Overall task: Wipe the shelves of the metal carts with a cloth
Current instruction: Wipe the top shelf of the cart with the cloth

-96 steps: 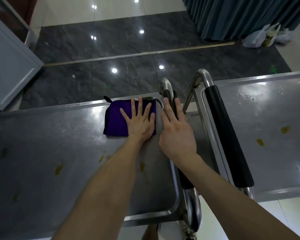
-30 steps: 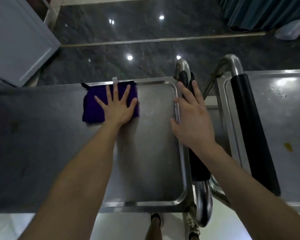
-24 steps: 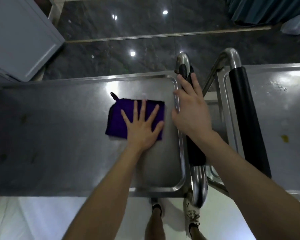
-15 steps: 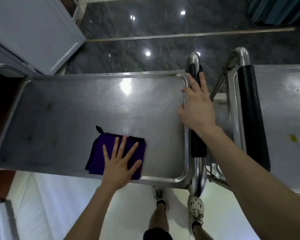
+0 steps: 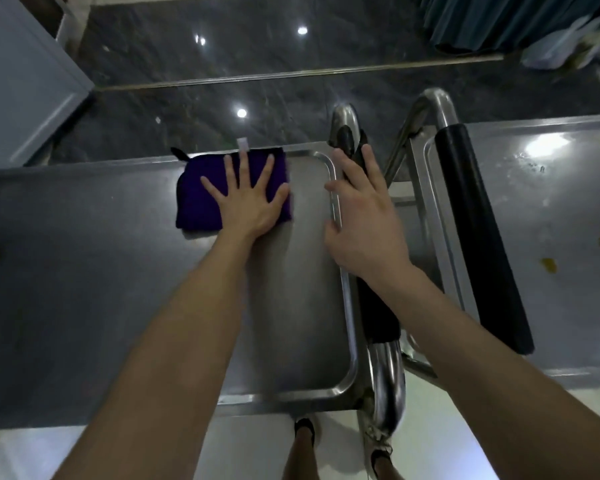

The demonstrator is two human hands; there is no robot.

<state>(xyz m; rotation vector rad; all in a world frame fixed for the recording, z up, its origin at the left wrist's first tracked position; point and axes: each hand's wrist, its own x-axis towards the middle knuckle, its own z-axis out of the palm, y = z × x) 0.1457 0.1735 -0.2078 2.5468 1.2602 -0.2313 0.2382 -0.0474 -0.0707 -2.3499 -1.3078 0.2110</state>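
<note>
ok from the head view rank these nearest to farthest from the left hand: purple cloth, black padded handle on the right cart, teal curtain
1. Purple cloth: directly under the left hand, at the shelf's far edge.
2. Black padded handle: off to the right, past the right hand, on the neighbouring cart.
3. Teal curtain: far upper right, across the dark floor.

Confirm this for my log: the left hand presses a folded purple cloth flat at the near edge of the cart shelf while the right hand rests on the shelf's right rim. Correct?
Not quite. The head view shows the left hand pressing the cloth at the far edge of the shelf, not the near one. The right hand does rest on the right rim.
</note>
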